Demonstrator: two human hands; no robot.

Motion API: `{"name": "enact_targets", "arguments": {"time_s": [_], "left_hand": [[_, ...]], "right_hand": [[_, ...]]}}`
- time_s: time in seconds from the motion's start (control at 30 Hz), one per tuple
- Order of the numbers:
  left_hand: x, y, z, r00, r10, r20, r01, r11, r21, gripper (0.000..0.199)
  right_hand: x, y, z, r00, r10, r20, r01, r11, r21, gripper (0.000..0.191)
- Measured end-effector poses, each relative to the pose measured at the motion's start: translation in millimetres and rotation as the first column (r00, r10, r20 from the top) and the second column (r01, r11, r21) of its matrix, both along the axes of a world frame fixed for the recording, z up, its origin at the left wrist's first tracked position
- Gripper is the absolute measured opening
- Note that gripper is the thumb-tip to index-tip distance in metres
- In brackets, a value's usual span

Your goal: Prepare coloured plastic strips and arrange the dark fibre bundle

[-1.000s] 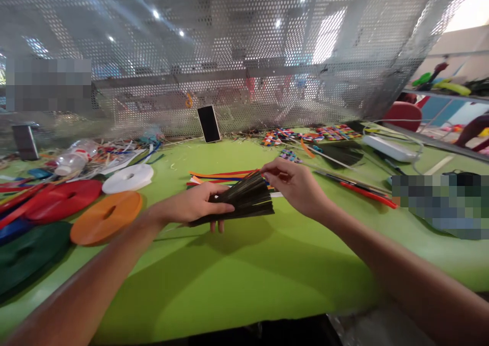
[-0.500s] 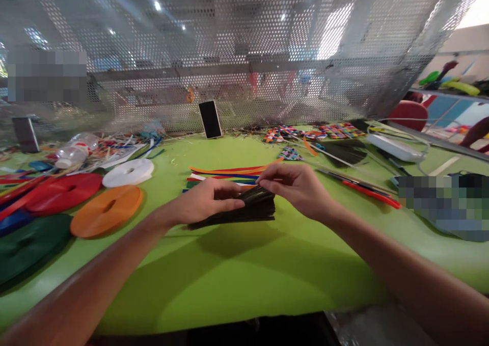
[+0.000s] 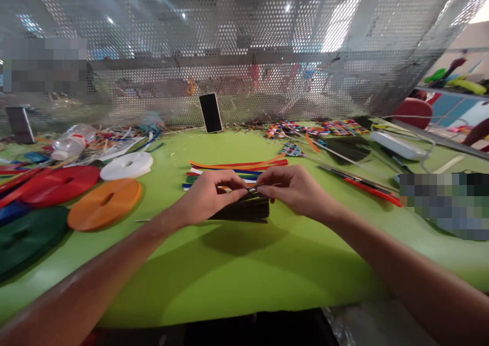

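Observation:
A fan of thin black strips [image 3: 242, 211] lies low over the green table in front of me. My left hand [image 3: 209, 194] pinches its upper edge between thumb and fingers. Close beside it, nearly touching, my right hand [image 3: 295, 189] pinches the same black strips with thumb and forefinger. Just behind both hands is a row of flat coloured strips [image 3: 237, 167] in orange, red, white, blue and green, partly covered by my fingers. A thin pale strip [image 3: 143, 220] sticks out left of my left wrist.
Rolls of white [image 3: 143, 163], orange [image 3: 123, 195], red [image 3: 82, 175] and dark green strip [image 3: 42, 229] sit at left. A phone [image 3: 210, 112] leans against the perforated metal panel [image 3: 233, 55]. At right are a red-handled tool [image 3: 372, 192], a white power strip [image 3: 397, 145] and woven colourful pieces [image 3: 293, 150].
My left thumb and fingers have shifted right and up along the black strips, closer to my right fingertips. The strips' top edge now lies flatter. The view has tilted slightly.

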State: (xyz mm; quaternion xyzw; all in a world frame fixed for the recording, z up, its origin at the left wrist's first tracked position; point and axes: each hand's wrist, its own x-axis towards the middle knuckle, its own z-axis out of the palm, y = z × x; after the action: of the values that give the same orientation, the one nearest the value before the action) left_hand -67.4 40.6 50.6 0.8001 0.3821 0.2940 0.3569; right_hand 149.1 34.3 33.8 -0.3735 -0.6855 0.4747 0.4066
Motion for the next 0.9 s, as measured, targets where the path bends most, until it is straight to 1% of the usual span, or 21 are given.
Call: {"name": "enact_targets", "arguments": {"time_s": [0.1, 0.2, 0.33, 0.43, 0.57, 0.7, 0.9], "left_hand": [[-1, 1, 1.2, 1.0, 0.012, 0.013, -0.012, 1.0, -0.002, 0.018], [-1, 1, 3.9, 0.999, 0.025, 0.026, -0.024, 1.0, -0.019, 0.018], [0, -1, 6.3, 0.998, 0.016, 0.068, -0.014, 1.0, -0.019, 0.016], [1, -1, 4.7, 0.997, 0.01, 0.081, -0.006, 0.999, -0.045, 0.014], [2, -1, 1.1, 0.995, 0.054, 0.083, -0.046, 0.995, -0.089, 0.015], [4, -1, 0.1, 0.99, 0.08, 0.115, -0.071, 0.994, -0.086, 0.014], [3, -1, -3.9, 0.988, 0.075, 0.135, -0.063, 0.994, -0.087, 0.012]], "right_hand": [[-1, -1, 0.2, 1.0, -0.004, 0.008, 0.004, 1.0, 0.002, 0.014], [-2, -2, 0.7, 1.0, -0.014, 0.005, 0.014, 0.999, 0.035, 0.016], [-4, -5, 0.6, 0.999, -0.016, -0.032, 0.018, 0.998, 0.063, 0.018], [-6, -6, -1.0, 0.999, -0.022, -0.041, 0.024, 0.998, 0.057, 0.017], [-6, -5, -3.3, 0.999, -0.04, -0.037, 0.04, 0.999, 0.015, 0.02], [-6, -4, -2.8, 0.999, -0.03, -0.033, 0.029, 0.999, -0.026, 0.024], [-7, -5, -0.7, 0.999, -0.046, -0.021, 0.046, 0.999, 0.015, 0.017]]}}
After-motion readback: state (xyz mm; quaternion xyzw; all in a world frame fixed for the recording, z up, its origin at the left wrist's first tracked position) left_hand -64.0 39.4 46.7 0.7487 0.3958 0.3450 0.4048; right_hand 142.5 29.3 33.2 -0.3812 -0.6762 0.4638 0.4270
